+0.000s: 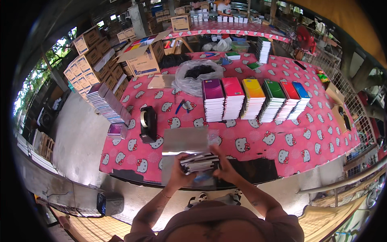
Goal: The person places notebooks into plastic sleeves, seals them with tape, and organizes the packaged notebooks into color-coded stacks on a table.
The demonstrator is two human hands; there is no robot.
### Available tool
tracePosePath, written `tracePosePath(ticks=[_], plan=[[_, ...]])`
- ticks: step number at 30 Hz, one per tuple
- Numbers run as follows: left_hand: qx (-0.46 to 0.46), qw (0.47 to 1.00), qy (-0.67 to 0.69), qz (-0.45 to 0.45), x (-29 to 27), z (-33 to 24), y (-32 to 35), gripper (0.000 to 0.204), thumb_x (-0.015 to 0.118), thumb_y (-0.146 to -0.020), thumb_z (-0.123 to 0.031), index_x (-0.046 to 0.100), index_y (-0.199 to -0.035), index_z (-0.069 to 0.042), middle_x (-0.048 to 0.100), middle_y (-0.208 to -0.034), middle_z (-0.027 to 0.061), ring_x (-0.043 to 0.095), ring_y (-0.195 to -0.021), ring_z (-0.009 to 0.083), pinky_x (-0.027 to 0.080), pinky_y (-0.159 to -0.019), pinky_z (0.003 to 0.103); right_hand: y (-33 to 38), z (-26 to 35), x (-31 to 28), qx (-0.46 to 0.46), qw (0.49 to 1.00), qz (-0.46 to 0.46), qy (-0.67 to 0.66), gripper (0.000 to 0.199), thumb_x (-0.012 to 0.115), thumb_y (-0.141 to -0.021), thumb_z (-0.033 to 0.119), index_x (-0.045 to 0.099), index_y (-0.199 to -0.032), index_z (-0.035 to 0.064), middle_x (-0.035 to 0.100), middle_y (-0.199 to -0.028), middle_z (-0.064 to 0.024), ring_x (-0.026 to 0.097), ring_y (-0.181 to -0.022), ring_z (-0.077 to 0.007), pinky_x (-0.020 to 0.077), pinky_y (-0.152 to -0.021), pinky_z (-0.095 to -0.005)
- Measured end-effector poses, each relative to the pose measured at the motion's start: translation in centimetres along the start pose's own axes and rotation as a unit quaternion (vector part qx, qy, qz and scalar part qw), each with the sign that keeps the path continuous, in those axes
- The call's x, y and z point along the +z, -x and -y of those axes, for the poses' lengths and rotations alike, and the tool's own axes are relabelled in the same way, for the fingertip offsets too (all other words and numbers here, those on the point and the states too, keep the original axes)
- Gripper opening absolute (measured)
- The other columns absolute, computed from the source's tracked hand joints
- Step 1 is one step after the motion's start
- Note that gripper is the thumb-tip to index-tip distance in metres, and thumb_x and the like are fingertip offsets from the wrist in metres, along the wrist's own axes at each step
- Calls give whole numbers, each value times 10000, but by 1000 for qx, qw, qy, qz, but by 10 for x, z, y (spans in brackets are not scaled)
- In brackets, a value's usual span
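Observation:
A small bundle of notebooks (199, 163), pages edge-on and dark covers between them, is held at the table's near edge. My left hand (180, 171) is closed round its left end. At its right end my right hand (224, 166) grips too, slightly blurred. Beneath and just beyond the bundle lie clear plastic sheets or bags (184, 139). Beyond them, spiral notebooks stand in neat piles: purple (213, 101), pink (233, 99), yellow (253, 99), green (273, 101), red (288, 100) and blue (298, 101). The bundle's cover colours are mostly hidden.
A black tape dispenser (148, 125) and blue-handled pliers (179, 106) sit left of centre on the pink table (290, 157). Wrapped notebooks (107, 103) are piled at the left edge. Farther back are a plastic bag (183, 82), cardboard boxes (145, 60) and another person (224, 9).

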State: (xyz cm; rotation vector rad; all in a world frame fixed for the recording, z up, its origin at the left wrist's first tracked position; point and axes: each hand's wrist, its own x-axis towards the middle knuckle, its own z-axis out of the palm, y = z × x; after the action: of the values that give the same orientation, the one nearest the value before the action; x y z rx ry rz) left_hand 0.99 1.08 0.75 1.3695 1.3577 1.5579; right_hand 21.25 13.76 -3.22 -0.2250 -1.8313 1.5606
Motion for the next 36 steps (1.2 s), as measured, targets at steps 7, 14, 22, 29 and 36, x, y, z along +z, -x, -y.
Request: tracePosePath(ticks=[7, 14, 22, 29, 36], plan=[[-55, 990, 125, 25, -17, 77, 13, 953, 851, -739, -23, 222, -1450, -109, 466, -1333, 123, 476, -1254, 225, 449, -1051, 394, -8, -61, 87, 74, 980, -170, -67, 958, 904, -709, 179, 301, -1445, 62, 464, -1362, -128, 452, -1301, -235, 382, -1086, -397], [-62, 990, 89, 93, -37, 108, 14, 1055, 874, -734, -90, 132, -1483, -70, 431, -1383, 133, 444, -1293, 224, 435, -1063, 388, -19, -36, 92, 100, 985, -121, -78, 891, 906, -699, 148, 349, -1391, 67, 511, -1293, -99, 497, -1247, -221, 416, -1059, -394], [-112, 962, -163, 188, -63, 40, -4, 997, 858, -745, -312, 245, -1468, -1, 463, -1374, 192, 446, -1332, 323, 397, -1094, 474, -15, -37, 85, 115, 990, -76, 16, 876, 913, -671, 108, 378, -1364, 78, 555, -1250, -107, 548, -1187, -218, 450, -1027, -386], [196, 815, -533, 118, -9, -15, -2, 984, 775, -743, -573, 384, -1386, 62, 464, -1351, 283, 436, -1331, 414, 351, -1099, 546, -8, -58, 78, 132, 988, -85, -5, 858, 878, -677, 132, 389, -1380, 80, 555, -1298, -135, 574, -1185, -237, 490, -967, -387], [61, 837, -506, 198, -36, -9, -32, 840, 766, -728, -609, 508, -1217, 24, 638, -1018, 205, 655, -948, 394, 520, -821, 489, -17, -31, 68, 168, 971, -32, 166, 909, 880, -682, 304, 398, -1418, 78, 484, -1400, -205, 483, -1313, -321, 401, -1056, -456]])
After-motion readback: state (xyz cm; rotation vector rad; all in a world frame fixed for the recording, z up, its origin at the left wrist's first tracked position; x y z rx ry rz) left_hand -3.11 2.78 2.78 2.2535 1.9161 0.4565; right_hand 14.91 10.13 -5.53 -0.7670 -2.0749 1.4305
